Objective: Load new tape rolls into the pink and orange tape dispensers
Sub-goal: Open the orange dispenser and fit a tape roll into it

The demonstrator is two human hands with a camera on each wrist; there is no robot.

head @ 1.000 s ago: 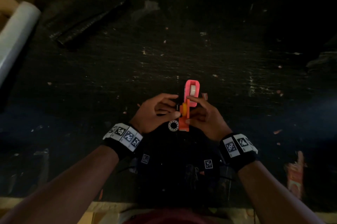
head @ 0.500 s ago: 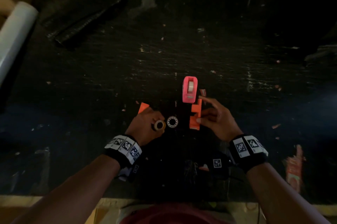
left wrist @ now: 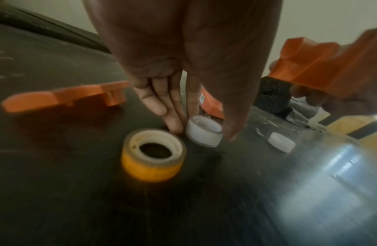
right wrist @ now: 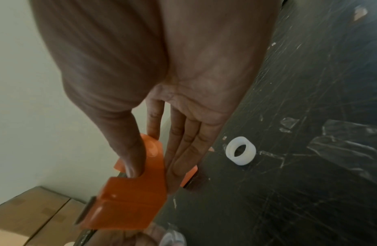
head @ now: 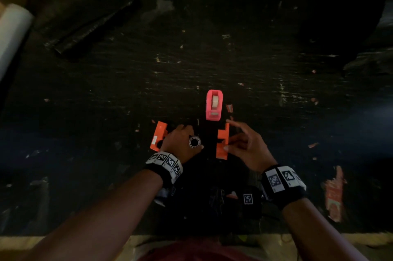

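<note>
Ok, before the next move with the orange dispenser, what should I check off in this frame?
1. Pink dispenser loaded: ok, a roll sits inside it.
2. Orange dispenser opened: ok, the right hand pinches one orange half; the other orange half lies beside the left hand.
3. New yellow tape roll within reach: ok, it lies flat next to the left hand's fingers.
4. White core gripped: cannot tell, fingers and thumb flank it but the left wrist view is blurred.
5. Core seated in the yellow roll: not ok, it stands beside the roll.
</note>
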